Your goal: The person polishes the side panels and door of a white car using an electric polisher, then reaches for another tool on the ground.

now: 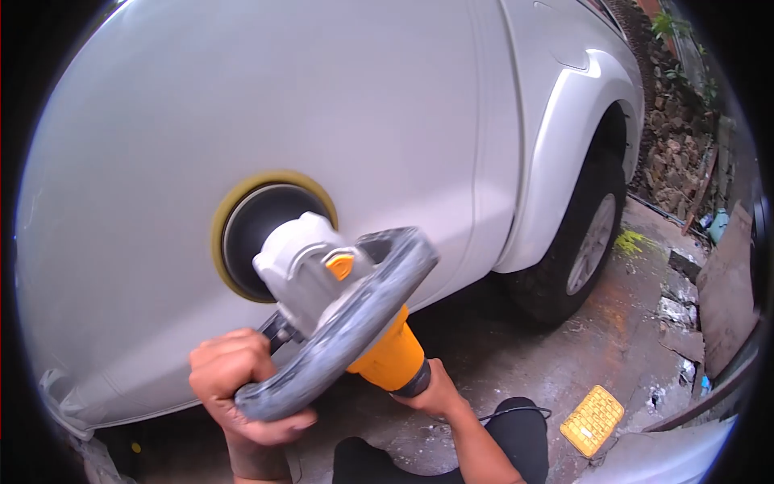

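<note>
Left hand (230, 375) up close: fingers curled tight over the lower end of the grey loop handle (347, 335), thumb along the underside. No slack visible. Handle belongs to the polisher (310, 282). Clock below is centred on the polisher, 12 at top; left hand sits at 7–8.

Right hand (431, 391) at 4–5, closed round the dark rear end of the orange body (391, 355). Most of its fingers are behind the tool, so can't tell how far they wrap.

Polisher is up against the side of the white car (403, 113). Round yellow pad (219, 230) at 10, its face on the panel, black backing disc (242, 234) behind it. Can't tell if it's spinning. Orange button (339, 266) on the grey head.

Panel seam (518, 121) at 1–2, wheel arch (556, 137) at 2, tyre (556, 282) and wheel (592, 242) near 3.

Person's dark-clad knees (516, 436) at 6 and between 4 and 5, thin cord (540, 410) by the right one. Yellow slab (592, 421), grid-patterned, on the concrete floor (516, 355) at 4. Loose rocks (673, 129) at 2, leaning board (726, 278) at 3.
</note>
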{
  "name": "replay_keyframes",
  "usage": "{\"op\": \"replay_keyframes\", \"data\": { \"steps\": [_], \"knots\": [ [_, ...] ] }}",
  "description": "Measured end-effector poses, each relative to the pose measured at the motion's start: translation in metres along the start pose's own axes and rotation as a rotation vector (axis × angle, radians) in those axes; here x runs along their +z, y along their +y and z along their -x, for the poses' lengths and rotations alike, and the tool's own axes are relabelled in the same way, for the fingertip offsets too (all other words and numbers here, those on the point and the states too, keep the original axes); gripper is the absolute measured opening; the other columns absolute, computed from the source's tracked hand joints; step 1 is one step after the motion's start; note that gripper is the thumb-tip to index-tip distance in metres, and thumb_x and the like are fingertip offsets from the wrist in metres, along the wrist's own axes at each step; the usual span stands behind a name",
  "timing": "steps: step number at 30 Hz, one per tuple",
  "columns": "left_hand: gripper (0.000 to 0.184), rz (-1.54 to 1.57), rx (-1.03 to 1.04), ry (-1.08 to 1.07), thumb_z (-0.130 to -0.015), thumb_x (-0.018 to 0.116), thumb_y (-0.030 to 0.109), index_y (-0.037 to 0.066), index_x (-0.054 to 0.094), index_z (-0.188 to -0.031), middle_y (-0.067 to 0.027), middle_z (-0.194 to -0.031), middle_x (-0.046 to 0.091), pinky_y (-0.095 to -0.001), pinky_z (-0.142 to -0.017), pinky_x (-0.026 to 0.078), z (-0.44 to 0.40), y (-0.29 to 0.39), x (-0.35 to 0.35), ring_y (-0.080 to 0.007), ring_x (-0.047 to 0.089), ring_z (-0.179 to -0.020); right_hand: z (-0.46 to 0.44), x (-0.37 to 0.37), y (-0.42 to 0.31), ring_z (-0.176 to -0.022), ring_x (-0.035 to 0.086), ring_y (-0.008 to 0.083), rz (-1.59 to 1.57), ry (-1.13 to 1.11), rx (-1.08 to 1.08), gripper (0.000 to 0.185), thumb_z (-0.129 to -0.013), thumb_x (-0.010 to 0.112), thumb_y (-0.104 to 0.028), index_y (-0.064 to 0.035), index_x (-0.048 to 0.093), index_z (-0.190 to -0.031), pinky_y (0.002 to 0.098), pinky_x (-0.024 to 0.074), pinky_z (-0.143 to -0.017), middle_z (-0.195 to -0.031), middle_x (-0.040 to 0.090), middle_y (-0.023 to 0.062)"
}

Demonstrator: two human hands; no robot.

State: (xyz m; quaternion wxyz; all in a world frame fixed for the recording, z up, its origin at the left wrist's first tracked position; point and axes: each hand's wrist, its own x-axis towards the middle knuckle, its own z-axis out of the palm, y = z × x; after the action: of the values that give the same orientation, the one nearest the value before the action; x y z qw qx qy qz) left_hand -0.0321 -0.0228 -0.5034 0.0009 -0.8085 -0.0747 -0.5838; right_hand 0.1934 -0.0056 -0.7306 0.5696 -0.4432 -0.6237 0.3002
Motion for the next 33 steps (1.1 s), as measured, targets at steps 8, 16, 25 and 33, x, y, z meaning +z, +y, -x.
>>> {"op": "replay_keyframes", "data": {
  "steps": [8,16,25,33],
  "knots": [
    [0.044,-0.028,0.076,-0.277,-0.070,0.087,0.036,0.004,0.059,-0.058,-0.0079,-0.048,0.049,-0.0297,-0.043,0.038,-0.073,0.000,0.121,-0.0183,0.050,-0.040,0.010,-0.054,0.045,-0.088,0.072,0.0204,-0.357,0.249,0.013,0.049,-0.072,0.087,-0.013,0.0010,0.069,-0.116,0.0341,0.0550,-0.086,-0.099,0.075,0.0065],
    [0.054,0.035,0.162,-0.227,-0.076,0.085,0.050,0.002,0.066,-0.060,-0.0080,-0.045,0.048,-0.0315,-0.043,0.040,-0.136,-0.021,0.206,-0.0156,0.047,-0.039,-0.001,-0.079,0.034,-0.064,0.065,0.0142,-0.536,0.391,0.173,0.019,-0.078,0.082,-0.007,-0.0040,0.069,-0.092,0.0291,0.0513,-0.060,-0.077,0.067,0.0026],
    [0.059,-0.030,0.152,-0.125,-0.072,0.086,0.054,0.004,0.060,-0.054,-0.0077,-0.045,0.047,-0.0324,-0.043,0.042,-0.106,-0.022,0.167,-0.0231,0.049,-0.039,0.002,-0.064,0.029,-0.067,0.065,0.0156,-0.483,0.247,0.152,0.018,-0.076,0.078,-0.003,-0.0048,0.066,-0.089,0.0300,0.0517,-0.064,-0.077,0.066,0.0039],
    [0.053,-0.072,0.167,-0.064,-0.067,0.093,0.042,0.009,0.052,-0.056,-0.0039,-0.050,0.049,-0.0304,-0.042,0.038,-0.051,-0.014,0.082,-0.0201,0.050,-0.042,0.015,0.023,0.032,-0.073,0.067,0.0156,-0.463,0.174,0.138,0.021,-0.076,0.076,0.000,-0.0038,0.065,-0.095,0.0312,0.0540,-0.070,-0.082,0.067,0.0042]
  ]
}}
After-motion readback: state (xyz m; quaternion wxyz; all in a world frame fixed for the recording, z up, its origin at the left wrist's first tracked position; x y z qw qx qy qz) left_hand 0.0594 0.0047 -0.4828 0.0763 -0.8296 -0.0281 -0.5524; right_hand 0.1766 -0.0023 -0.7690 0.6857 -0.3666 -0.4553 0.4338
